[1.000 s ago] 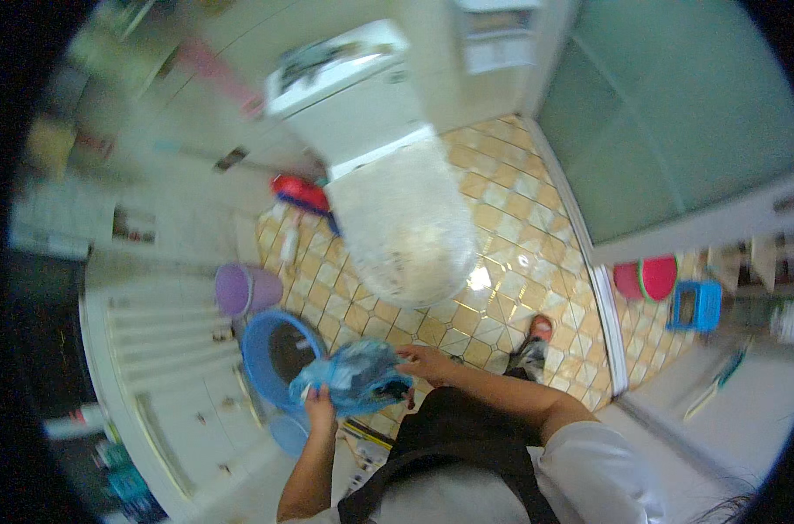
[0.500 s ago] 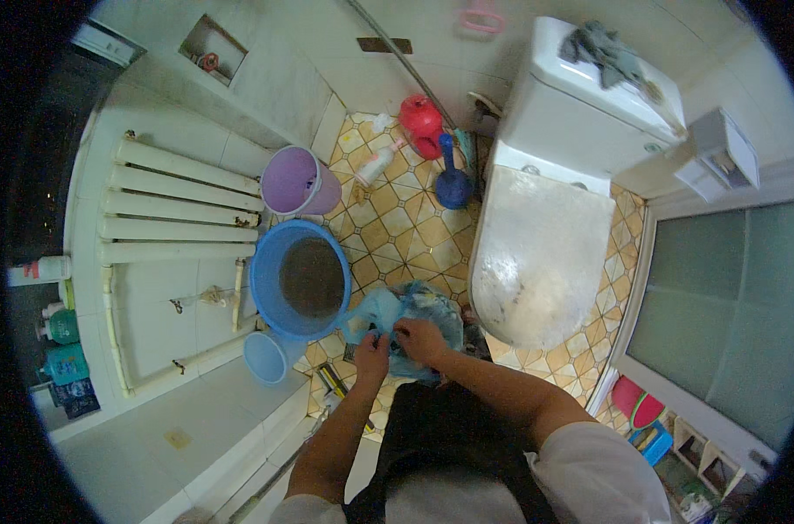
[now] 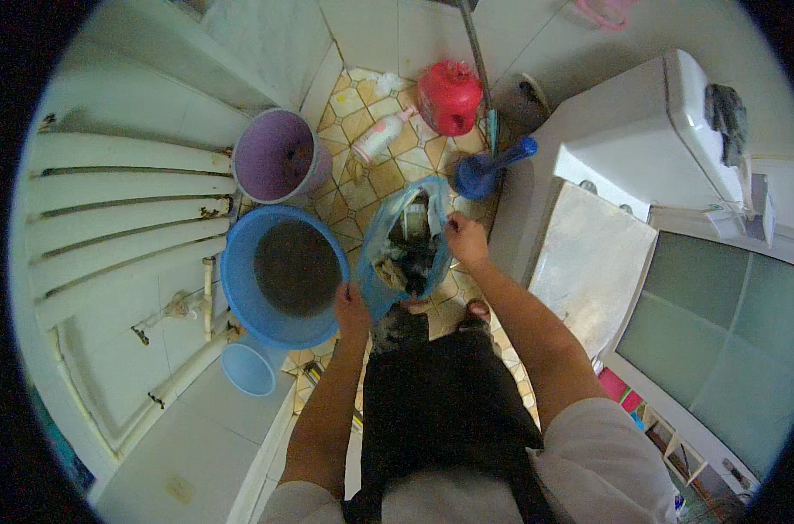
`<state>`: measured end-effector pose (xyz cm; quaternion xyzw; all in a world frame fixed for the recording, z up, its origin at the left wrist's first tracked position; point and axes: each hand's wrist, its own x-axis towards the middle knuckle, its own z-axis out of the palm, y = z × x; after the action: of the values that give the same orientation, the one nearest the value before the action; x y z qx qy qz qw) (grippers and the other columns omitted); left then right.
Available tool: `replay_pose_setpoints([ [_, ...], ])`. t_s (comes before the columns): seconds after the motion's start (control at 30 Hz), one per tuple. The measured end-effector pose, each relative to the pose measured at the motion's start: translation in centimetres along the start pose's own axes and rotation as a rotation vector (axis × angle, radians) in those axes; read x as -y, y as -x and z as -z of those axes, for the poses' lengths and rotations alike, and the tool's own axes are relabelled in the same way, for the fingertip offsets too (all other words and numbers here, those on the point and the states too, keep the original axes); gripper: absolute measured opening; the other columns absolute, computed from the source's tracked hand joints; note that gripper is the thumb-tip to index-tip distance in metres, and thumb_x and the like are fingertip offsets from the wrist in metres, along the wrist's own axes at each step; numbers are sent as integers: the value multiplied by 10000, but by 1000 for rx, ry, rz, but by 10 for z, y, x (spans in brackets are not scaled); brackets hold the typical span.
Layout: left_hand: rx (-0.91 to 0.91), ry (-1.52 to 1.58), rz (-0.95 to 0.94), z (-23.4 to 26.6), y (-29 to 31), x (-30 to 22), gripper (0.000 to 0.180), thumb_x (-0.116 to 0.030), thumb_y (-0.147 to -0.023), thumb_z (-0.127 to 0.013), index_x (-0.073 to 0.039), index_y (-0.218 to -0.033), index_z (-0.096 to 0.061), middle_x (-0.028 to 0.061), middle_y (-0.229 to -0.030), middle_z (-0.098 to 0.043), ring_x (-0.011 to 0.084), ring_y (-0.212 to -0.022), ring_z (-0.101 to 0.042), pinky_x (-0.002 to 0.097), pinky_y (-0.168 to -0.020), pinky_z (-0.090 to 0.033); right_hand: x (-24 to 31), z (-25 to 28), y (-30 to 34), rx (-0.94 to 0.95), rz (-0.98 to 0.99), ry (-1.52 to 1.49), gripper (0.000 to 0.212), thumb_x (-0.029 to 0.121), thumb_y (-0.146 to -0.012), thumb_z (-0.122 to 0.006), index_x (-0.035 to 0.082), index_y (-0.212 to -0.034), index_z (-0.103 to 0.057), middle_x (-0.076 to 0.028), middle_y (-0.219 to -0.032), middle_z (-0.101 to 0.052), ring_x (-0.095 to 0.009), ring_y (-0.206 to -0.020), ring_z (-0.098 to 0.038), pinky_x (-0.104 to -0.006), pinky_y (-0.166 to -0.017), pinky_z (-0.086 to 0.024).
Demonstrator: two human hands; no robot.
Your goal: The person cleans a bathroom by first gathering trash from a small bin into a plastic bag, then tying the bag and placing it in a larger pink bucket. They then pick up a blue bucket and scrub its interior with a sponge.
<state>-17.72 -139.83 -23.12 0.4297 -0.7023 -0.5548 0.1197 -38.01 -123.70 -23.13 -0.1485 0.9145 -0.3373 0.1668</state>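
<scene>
A thin blue plastic bag [image 3: 375,240] hangs with its mouth spread wide in front of my legs. Mixed rubbish [image 3: 412,249] shows inside it, dark and pale pieces too jumbled to name. My left hand [image 3: 351,310] is closed on the bag's near left edge, beside the rim of a large blue basin [image 3: 237,293]. On the opposite edge, my right hand [image 3: 467,238] pinches the plastic with fingers pressed together. Murky dark water [image 3: 299,269] stands in the basin.
A purple bucket [image 3: 316,170] and a small light-blue bucket [image 3: 248,371] flank the basin. Farther off are a white pump bottle [image 3: 381,138], a red plastic jug [image 3: 450,98] and a blue dipper [image 3: 480,177]. The toilet [image 3: 589,253] stands right; radiator pipes [image 3: 135,182] line the left.
My hands were close together at the bag; now they are apart, the right farther forward and right, holding its mouth wide. The bag is raised, and the view has turned.
</scene>
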Motion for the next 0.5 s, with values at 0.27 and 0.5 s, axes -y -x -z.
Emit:
replay_pose_setpoints([
  [0.27, -265, -100, 34, -1, -88, 4, 286, -273, -844, -388, -39, -738, -514, -21, -556, -351, 104, -490, -313, 262, -460, -289, -33, -40, -69, -83, -283, -115, 188, 149, -683, -537, 58, -846, -557, -188, -717, -566, -330, -649, -558, -403, -598, -450],
  [0.5, -471, 462, 458, -17, -127, -13, 318, -291, -845, -377, -55, -1027, -489, 19, -762, -448, 118, -664, -418, 254, -521, -367, -83, -72, -124, 282, -166, -92, 249, 179, -752, -486, 38, -950, -538, -134, -800, -584, -237, -696, -563, -318, -628, -451],
])
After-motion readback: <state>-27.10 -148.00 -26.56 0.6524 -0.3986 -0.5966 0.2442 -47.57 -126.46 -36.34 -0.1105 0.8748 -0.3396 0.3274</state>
